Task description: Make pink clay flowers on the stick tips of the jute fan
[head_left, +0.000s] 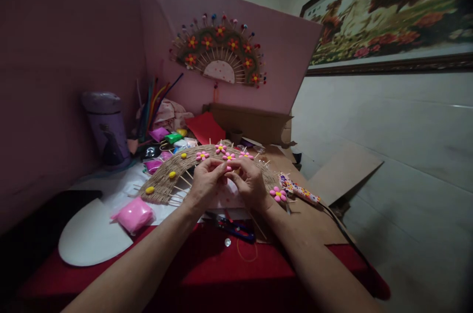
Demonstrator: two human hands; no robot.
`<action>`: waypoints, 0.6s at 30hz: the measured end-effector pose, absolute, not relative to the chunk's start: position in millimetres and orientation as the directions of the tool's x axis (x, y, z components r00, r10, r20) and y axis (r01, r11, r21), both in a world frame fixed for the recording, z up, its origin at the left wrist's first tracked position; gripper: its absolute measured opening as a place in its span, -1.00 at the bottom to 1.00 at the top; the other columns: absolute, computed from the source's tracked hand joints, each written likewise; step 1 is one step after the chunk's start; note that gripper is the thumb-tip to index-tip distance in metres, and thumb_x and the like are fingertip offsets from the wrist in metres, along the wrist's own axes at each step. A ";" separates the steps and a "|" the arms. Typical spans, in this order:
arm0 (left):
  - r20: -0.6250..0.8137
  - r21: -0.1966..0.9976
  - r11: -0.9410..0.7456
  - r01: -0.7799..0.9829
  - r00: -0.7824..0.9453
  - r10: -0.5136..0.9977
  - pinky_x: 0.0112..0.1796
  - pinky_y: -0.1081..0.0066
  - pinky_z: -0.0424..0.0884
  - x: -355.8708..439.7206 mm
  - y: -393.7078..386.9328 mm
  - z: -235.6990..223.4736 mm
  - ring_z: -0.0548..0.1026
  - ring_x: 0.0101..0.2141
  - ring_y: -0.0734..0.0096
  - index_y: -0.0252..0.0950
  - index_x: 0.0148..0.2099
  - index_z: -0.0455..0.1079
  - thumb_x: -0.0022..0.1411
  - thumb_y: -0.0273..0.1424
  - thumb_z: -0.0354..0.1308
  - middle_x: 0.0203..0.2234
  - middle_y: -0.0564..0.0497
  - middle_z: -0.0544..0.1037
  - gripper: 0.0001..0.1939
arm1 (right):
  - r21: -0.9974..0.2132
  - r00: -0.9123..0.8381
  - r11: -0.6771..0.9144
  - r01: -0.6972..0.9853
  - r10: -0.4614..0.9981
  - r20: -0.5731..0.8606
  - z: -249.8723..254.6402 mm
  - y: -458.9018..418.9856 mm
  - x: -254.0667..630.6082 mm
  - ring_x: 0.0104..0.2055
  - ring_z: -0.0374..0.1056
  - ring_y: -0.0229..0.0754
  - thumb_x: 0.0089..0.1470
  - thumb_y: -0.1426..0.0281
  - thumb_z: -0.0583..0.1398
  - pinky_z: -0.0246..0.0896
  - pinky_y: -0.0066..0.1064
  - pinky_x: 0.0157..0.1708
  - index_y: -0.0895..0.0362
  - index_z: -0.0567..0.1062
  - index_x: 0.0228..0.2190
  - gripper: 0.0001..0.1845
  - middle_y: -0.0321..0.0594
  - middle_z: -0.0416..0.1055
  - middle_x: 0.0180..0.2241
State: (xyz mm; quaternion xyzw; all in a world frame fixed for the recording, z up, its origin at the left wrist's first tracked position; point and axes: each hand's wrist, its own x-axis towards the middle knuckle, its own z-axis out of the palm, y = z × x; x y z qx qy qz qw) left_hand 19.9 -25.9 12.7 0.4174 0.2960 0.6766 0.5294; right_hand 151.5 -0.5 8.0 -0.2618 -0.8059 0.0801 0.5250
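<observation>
My left hand and my right hand meet at the fingertips, both closed in a pinch. Between them shows a small bit of pink clay, mostly hidden by the fingers. Just behind lies a fan-shaped piece woven from brown twine over thin wooden sticks. Pink clay flowers with yellow centres, such as one flower, sit along its arc. Yellow clay dots without petals, one dot among them, mark its left side. Another pink flower is at its right end.
A bag of pink clay and a white cut board lie at left. Scissors rest in front of the fan, a patterned glue gun to its right. A purple bottle stands behind left; a finished fan hangs behind.
</observation>
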 end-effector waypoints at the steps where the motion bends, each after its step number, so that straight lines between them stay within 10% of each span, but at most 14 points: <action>1: 0.252 0.838 -0.268 -0.475 -0.100 0.963 -0.62 0.57 0.20 20.0 -25.9 13.1 0.33 -0.67 0.60 -0.37 -0.44 0.36 -0.16 -0.34 0.35 -0.68 0.09 0.44 -0.73 | -0.410 -0.316 0.846 0.342 0.514 0.797 7.8 -0.2 151.5 -0.24 0.30 -0.15 0.05 0.40 0.20 0.21 -0.32 -0.26 0.09 0.47 -0.31 -0.90 -0.20 0.44 -0.32; 18: 0.126 0.876 -0.182 -0.447 -0.152 0.980 -0.68 0.57 0.13 21.7 -29.4 18.2 0.25 -0.74 0.62 -0.34 -0.54 0.29 -0.27 -0.49 0.29 -0.78 0.15 0.32 -0.79 | -0.458 -0.349 0.828 0.324 0.555 0.756 5.3 4.0 152.1 -0.37 0.29 -0.22 0.06 0.33 0.18 0.20 -0.40 -0.37 0.12 0.47 -0.40 -0.88 -0.24 0.41 -0.42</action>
